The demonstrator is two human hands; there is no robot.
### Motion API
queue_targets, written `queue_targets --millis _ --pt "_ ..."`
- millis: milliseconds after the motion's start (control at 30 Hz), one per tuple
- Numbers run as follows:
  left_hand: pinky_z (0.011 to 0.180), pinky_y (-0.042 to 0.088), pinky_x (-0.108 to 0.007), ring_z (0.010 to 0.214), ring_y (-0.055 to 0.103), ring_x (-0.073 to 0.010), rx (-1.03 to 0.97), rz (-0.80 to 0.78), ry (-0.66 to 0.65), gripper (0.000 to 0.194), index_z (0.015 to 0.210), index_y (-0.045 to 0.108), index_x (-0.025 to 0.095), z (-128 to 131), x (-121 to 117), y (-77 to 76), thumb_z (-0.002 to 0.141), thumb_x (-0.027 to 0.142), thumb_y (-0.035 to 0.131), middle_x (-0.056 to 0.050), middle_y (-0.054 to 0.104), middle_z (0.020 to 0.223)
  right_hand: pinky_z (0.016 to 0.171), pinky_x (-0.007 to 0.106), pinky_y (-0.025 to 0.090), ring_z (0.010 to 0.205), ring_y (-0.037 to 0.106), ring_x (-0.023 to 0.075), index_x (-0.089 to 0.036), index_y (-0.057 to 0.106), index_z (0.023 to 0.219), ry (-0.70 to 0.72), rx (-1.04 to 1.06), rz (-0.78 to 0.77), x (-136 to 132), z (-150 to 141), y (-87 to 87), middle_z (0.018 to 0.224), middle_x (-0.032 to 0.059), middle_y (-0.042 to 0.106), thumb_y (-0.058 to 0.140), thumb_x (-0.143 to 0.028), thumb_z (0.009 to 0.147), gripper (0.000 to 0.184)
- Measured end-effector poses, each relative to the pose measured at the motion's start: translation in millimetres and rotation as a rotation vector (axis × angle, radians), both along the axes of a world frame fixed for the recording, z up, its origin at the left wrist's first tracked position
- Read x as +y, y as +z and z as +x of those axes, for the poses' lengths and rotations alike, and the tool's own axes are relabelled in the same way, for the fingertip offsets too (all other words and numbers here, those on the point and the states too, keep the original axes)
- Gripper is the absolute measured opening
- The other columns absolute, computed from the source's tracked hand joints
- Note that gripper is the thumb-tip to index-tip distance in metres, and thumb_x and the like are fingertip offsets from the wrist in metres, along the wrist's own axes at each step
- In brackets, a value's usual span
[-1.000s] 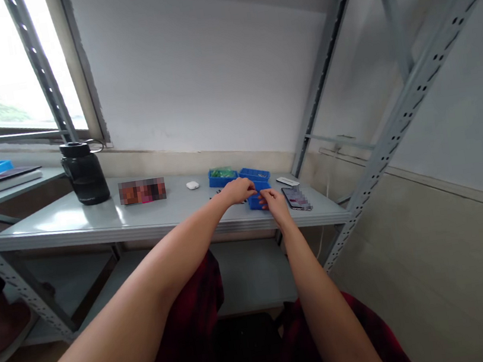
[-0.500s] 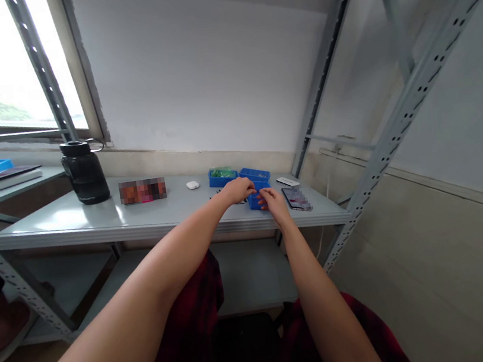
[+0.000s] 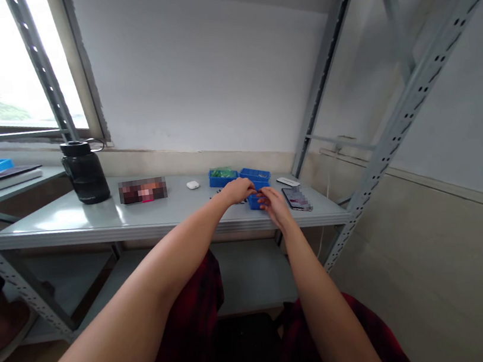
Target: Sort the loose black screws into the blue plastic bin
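Two hands work close together over the front blue box [image 3: 254,203] on the counter [image 3: 174,215]: the left hand [image 3: 238,190] has barely moved, its fingers bent narrow, while the right hand [image 3: 276,205] has fanned its lower fingers slightly, suggesting a fine adjustment. Whether either holds anything, I cannot tell; dark pieces [image 3: 219,192] lie beside the left hand, the phone [image 3: 294,197] beyond the right.
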State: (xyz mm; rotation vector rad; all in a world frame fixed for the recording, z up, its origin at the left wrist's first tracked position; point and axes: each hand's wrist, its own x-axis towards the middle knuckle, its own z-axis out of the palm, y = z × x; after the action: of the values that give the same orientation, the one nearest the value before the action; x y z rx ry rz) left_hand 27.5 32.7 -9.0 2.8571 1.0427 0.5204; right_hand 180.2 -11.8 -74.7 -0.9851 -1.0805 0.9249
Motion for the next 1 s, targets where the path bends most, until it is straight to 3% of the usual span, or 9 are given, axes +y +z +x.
queue_targets --millis 333,500,733,1000 --pt "0.075 0.048 -0.024 0.088 0.065 -0.0192 0.008 -0.007 -0.007 0.029 0.100 0.070 0.017 -0.4 -4.1 1.6 0.092 0.033 0.047 -0.008 0.071 0.098 0.052 0.025 0.043 0.065 0.061 0.0163 -0.023 0.059 0.081 0.002 0.060 -0.015 -2.1 1.5 3.6 0.076 0.0006 0.067 0.067 -0.048 0.067 0.029" --pt "0.076 0.048 -0.025 0.090 0.065 -0.0201 0.085 -0.053 0.034 0.034 0.106 0.067 0.017 -2.6 -5.6 0.1 0.092 0.041 0.048 -0.010 0.070 0.102 0.052 0.026 0.044 0.070 0.064 0.0181 -0.023 0.061 0.084 -0.056 0.060 -0.031 0.8 4.6 1.9 0.087 0.0034 0.070 0.067 -0.047 0.067 0.030" --pt "0.077 0.049 -0.029 0.090 0.065 -0.0228 0.180 -0.071 0.097 0.029 0.101 0.069 0.017 -3.7 -3.4 -3.4 0.087 0.036 0.053 -0.011 0.069 0.103 0.052 0.026 0.047 0.077 0.066 0.0196 -0.024 0.066 0.095 -0.110 0.072 -0.048 5.3 6.5 -0.6 0.107 0.0047 0.070 0.069 -0.044 0.065 0.037" --pt "0.072 0.049 -0.027 0.084 0.066 -0.0226 0.202 -0.089 0.106 0.025 0.094 0.070 0.016 -4.8 -2.6 -4.7 0.084 0.032 0.054 -0.010 0.071 0.092 0.052 0.027 0.050 0.078 0.068 0.0201 -0.027 0.066 0.105 -0.124 -0.013 -0.076 8.9 8.2 -5.0 0.108 0.0033 0.069 0.067 -0.041 0.068 0.039"
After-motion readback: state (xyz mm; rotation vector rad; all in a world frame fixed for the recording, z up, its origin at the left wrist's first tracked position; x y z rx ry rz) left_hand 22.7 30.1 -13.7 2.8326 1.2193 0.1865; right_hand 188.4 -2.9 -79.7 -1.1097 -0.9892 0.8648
